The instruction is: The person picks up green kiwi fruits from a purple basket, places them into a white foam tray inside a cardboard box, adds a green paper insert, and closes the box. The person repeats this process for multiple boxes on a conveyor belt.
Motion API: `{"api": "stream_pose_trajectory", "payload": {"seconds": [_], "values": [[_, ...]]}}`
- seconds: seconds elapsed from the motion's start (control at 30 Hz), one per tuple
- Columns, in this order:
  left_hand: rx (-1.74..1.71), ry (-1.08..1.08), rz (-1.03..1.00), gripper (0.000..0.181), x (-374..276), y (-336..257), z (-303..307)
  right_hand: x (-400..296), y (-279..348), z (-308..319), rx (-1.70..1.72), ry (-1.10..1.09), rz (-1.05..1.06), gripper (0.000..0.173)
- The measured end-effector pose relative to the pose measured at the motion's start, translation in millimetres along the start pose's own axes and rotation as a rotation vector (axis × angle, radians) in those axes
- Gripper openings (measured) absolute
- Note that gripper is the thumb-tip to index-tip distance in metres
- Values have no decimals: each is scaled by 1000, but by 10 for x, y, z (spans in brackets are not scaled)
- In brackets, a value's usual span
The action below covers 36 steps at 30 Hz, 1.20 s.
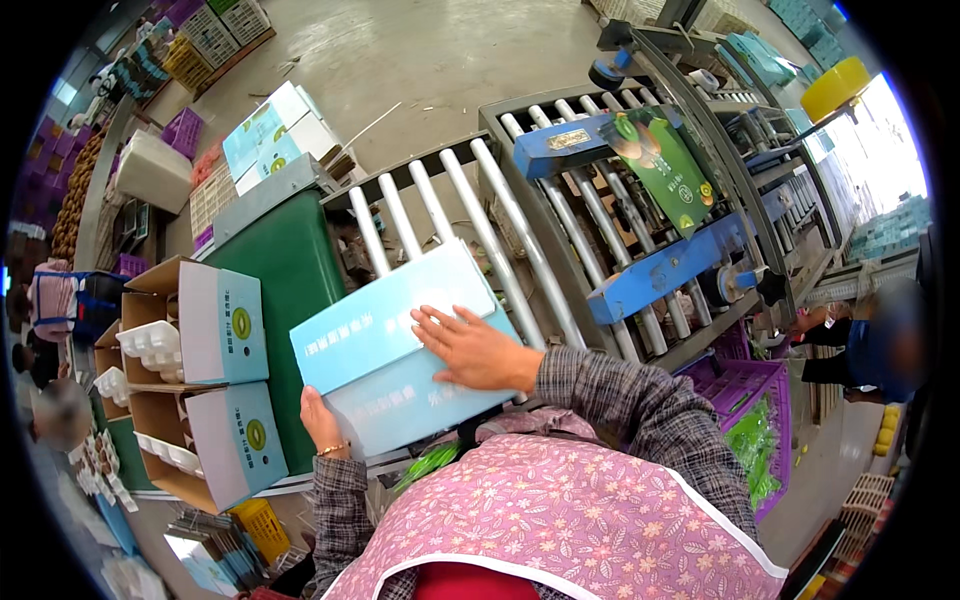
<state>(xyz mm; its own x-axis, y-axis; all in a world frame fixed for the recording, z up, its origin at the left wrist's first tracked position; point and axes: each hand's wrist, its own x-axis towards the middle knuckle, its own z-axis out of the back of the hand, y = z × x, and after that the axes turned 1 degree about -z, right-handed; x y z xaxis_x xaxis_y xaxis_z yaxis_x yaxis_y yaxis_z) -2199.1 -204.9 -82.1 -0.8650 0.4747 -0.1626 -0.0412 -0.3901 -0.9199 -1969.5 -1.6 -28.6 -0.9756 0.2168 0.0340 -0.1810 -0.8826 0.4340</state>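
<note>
A light blue cardboard box (367, 330) with its top flaps folded down lies in front of me, across the near end of the metal rollers (480, 202) and the edge of the green conveyor belt (281, 240). My right hand (472, 349) rests flat on top of the box, fingers slightly spread. At the box's left near corner, my left hand (322, 424) lies against the side, partly hidden by it. Left of it, open cartons (225, 322) with kiwi pictures and white molded trays (154, 341) stand on the belt.
Further right, a box-sealing machine with blue guide bars (667, 262) holds a green printed sheet (660, 169). A purple crate (780, 442) with green packaging stands at my right. Flat cartons (206, 551) lie below left. A person (885, 345) is at far right, others at far left.
</note>
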Motion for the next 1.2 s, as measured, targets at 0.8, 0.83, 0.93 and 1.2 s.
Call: {"api": "stream_pose_trajectory", "payload": {"seconds": [0.8, 0.83, 0.93, 1.2], "values": [[171, 883, -334, 58, -218, -1282, -2807, -1155, -1915, 1335, -485, -648, -845, 49], [59, 776, -245, 62, -367, -1246, -2612, -1278, -2051, 1297, -583, -562, -921, 47], [46, 583, -447, 56, -359, -1340, -1634, -1655, -2200, 1260, -775, -231, -715, 21], [1317, -697, -193, 50, -106, -623, 1778, -1658, -2201, 991, -696, -410, -786, 25]]}}
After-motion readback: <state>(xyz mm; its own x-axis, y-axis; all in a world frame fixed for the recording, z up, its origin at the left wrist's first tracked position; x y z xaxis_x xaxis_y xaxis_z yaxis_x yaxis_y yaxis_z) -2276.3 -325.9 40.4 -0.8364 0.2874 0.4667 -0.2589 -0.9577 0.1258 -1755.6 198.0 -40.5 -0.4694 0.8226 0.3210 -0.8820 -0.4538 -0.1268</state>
